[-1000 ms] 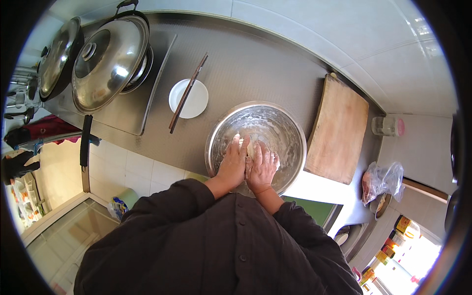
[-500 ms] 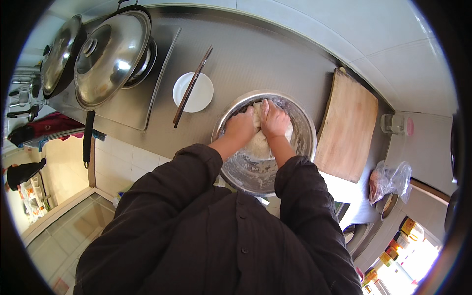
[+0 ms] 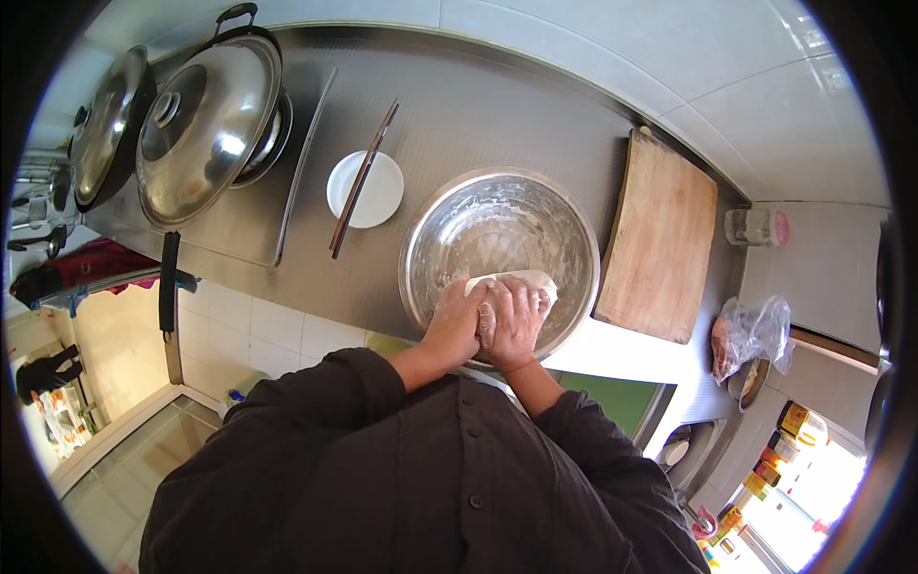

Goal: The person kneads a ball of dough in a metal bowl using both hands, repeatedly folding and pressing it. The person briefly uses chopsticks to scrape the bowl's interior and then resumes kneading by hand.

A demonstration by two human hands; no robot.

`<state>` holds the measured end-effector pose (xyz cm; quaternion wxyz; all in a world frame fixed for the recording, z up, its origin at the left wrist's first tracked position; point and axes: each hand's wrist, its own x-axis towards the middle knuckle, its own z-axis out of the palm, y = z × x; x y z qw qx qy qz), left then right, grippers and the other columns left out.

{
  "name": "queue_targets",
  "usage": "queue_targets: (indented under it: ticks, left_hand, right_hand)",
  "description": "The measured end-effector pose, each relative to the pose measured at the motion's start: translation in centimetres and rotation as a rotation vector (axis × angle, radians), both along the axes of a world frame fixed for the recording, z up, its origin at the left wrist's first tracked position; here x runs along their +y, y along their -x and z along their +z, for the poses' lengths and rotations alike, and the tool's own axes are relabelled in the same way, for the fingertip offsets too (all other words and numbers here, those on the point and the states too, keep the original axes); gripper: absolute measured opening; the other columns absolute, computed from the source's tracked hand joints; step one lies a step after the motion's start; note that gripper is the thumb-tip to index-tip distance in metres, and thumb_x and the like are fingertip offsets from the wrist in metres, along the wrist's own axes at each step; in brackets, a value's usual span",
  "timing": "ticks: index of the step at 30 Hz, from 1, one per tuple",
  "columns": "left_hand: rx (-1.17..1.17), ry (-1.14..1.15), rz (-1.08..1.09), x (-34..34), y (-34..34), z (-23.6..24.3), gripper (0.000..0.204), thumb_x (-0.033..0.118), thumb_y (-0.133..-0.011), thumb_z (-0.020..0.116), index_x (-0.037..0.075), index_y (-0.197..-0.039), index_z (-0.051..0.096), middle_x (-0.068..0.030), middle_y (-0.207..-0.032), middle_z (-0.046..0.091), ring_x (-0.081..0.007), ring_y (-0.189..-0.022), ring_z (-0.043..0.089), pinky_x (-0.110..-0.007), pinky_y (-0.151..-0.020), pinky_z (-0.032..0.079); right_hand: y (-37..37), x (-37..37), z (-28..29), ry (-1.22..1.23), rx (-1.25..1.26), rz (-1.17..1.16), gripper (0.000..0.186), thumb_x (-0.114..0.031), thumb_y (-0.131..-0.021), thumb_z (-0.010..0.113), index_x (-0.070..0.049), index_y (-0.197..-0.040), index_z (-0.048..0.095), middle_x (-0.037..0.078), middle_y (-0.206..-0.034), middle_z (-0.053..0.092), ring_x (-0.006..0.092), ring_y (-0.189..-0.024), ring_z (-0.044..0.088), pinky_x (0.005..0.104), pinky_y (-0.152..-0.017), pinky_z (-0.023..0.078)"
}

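Note:
A large steel bowl (image 3: 497,206), its inside smeared with flour, stands on the counter in front of me. In its near half sits a pale lump of dough (image 3: 537,286). My left hand (image 3: 453,324) is closed on the left of the dough, fingertips partly hidden, pressed beside my right hand (image 3: 512,323), whose floury fingers curl over the dough's front. A white dish (image 3: 381,196) with dark chopsticks (image 3: 353,199) across it lies left of the bowl. A wooden board (image 3: 660,239) is just right of it.
Two lidded pans (image 3: 207,123) occupy the left end of the steel counter (image 3: 497,96), near hanging utensils (image 3: 38,210). At the right are a jar (image 3: 751,227), a plastic bag (image 3: 751,335) with something inside, and a sink (image 3: 690,445). The tiled wall (image 3: 612,38) bounds the back.
Both hands went forward toward the bowl's far side half a second ago, and are now back at its near side with the dough, close to where they were one second ago.

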<state>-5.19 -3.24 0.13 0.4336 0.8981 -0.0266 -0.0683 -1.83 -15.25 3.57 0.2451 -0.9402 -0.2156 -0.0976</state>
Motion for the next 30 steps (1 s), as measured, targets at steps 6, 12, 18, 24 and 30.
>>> queue_targets:
  ticks: [6, 12, 18, 24, 30]
  left_hand:
    - [0.306, -0.129, 0.076, 1.2, -3.8, 1.3, 0.055, 0.014, -0.076, 0.061, -0.003, -0.124, 0.04, -0.0236, -0.106, 0.049, -0.0422, -0.095, 0.053, -0.046, -0.08, 0.046]
    - [0.511, -0.15, 0.085, 3.4, -8.4, -1.1, 0.056, 0.029, -0.075, 0.067, -0.005, -0.115, 0.047, -0.0277, -0.092, 0.061, -0.0461, -0.084, 0.059, -0.051, -0.076, 0.048]
    - [0.453, -0.234, -0.054, 4.3, -11.8, -2.7, 0.079, 0.042, -0.07, 0.073, -0.009, -0.12, 0.038, -0.0303, -0.105, 0.059, -0.0424, -0.098, 0.059, -0.046, -0.088, 0.047]
    - [0.46, -0.15, 0.166, 3.0, -8.8, 1.1, 0.067, 0.038, -0.071, 0.075, 0.003, -0.118, 0.043, -0.0253, -0.115, 0.054, -0.0399, -0.102, 0.057, -0.045, -0.082, 0.047]
    - [0.142, 0.381, 0.358, 0.3, -3.6, -0.3, 0.077, 0.02, -0.066, 0.08, 0.0, -0.126, 0.036, -0.0224, -0.112, 0.055, -0.034, -0.103, 0.057, -0.038, -0.09, 0.044]
  right_hand:
    - [-5.2, 0.7, -3.1, 0.041, 0.075, 0.161, 0.027, -0.029, -0.079, 0.055, -0.009, -0.097, 0.059, 0.009, -0.093, 0.057, 0.0281, -0.091, 0.054, 0.047, -0.088, 0.036]
    - [-11.3, 3.9, -5.1, 0.067, 0.104, 0.153, 0.023, -0.03, -0.084, 0.054, -0.011, -0.072, 0.06, 0.009, -0.073, 0.063, 0.0272, -0.076, 0.06, 0.0447, -0.078, 0.041]
    - [-14.2, 6.2, -5.3, 0.304, 0.285, 0.031, 0.04, -0.042, -0.088, 0.047, -0.012, -0.069, 0.065, 0.011, -0.065, 0.064, 0.0275, -0.077, 0.065, 0.0439, -0.085, 0.045]
    - [-16.0, 1.5, -0.5, 0.3, 0.857, -0.044, 0.072, -0.064, -0.089, 0.026, -0.006, -0.099, 0.067, 0.019, -0.102, 0.065, 0.0346, -0.103, 0.059, 0.0421, -0.091, 0.043]
    - [-14.1, -5.8, -0.2, -0.49, 1.05, -0.352, 0.069, -0.058, -0.091, 0.037, 0.003, -0.079, 0.069, 0.021, -0.072, 0.065, 0.0266, -0.069, 0.064, 0.0369, -0.072, 0.049]
